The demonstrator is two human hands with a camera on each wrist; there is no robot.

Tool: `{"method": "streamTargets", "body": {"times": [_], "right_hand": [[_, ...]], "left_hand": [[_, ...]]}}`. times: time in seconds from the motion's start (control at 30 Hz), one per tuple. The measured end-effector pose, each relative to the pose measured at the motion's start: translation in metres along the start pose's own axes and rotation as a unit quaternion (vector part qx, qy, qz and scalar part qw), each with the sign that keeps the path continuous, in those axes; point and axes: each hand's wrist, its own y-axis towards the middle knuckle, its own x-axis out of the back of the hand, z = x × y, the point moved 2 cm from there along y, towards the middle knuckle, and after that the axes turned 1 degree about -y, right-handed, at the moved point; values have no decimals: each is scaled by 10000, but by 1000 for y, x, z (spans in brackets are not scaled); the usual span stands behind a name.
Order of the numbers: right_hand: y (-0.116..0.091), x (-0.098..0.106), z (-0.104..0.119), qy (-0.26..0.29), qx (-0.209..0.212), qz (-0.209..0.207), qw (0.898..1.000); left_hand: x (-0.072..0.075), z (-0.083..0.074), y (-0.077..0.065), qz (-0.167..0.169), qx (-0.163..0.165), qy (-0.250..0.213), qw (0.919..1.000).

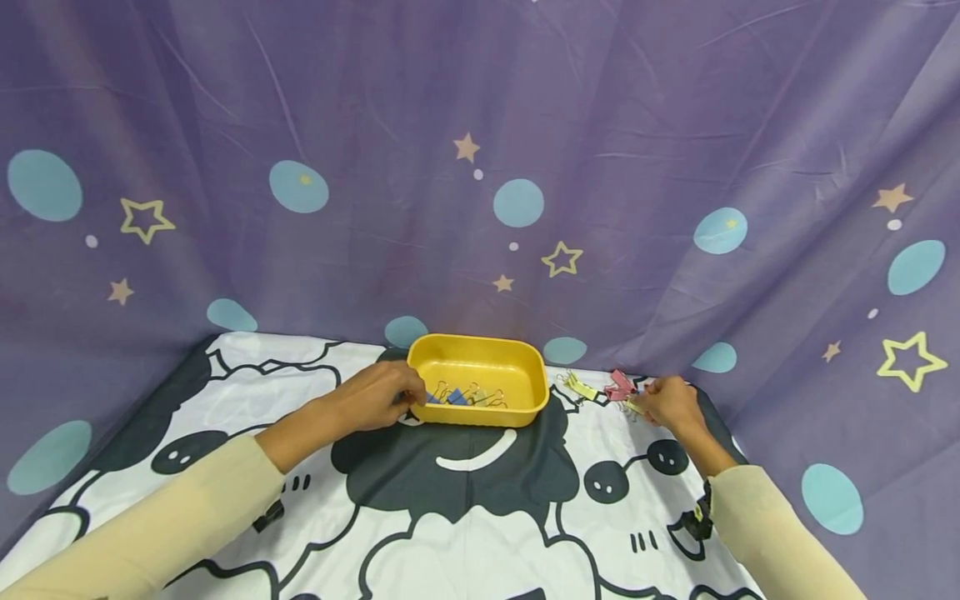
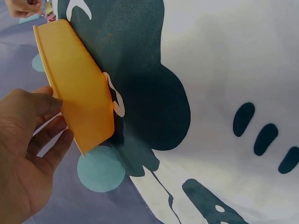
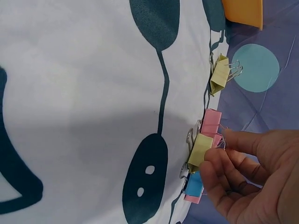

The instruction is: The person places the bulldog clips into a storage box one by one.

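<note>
A yellow plastic bin (image 1: pixel 480 416) sits near the back edge of the cloth-covered table, with blue binder clips (image 1: pixel 457 397) inside. My left hand (image 1: pixel 382 394) grips its left end, fingers at the rim; the left wrist view shows that hand (image 2: pixel 32 135) beside the bin's wall (image 2: pixel 81 88). To the right, my right hand (image 1: pixel 670 403) pinches at a yellow binder clip (image 3: pixel 200 151) by its wire handle. Against that clip lie a pink binder clip (image 3: pixel 211 122) and a blue one (image 3: pixel 194 185). Part of another pink clip (image 3: pixel 192 199) shows below the blue one.
Another yellow binder clip (image 3: pixel 219 74) lies between the pink clip and the bin. A purple curtain (image 1: pixel 405 208) with stars and dots hangs right behind the table. The table cloth (image 1: pixel 480 558) is white with dark cartoon shapes.
</note>
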Motion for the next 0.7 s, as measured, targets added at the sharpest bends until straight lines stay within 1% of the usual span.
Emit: {"method": "streamTargets", "body": {"times": [0.17, 0.3, 0.4, 0.47, 0.53, 0.7], "right_hand": [[-1, 2, 0, -13, -143, 2, 9999], [0, 3, -4, 77, -288, 135, 9995], [2, 5, -9, 242, -476, 262, 9982], [3, 6, -11, 444, -576, 324, 9968], [4, 8, -14, 774, -701, 414, 9937], [5, 14, -16, 1700, -1003, 691, 9779]], "left_hand": [[1, -1, 2, 9, 23, -47, 10000], [1, -1, 2, 14, 20, -60, 10000], [0, -1, 2, 38, 17, -57, 10000], [0, 0, 2, 47, 24, -49, 10000], [0, 0, 2, 47, 42, -47, 10000], [1, -2, 3, 34, 61, -62, 10000]]}}
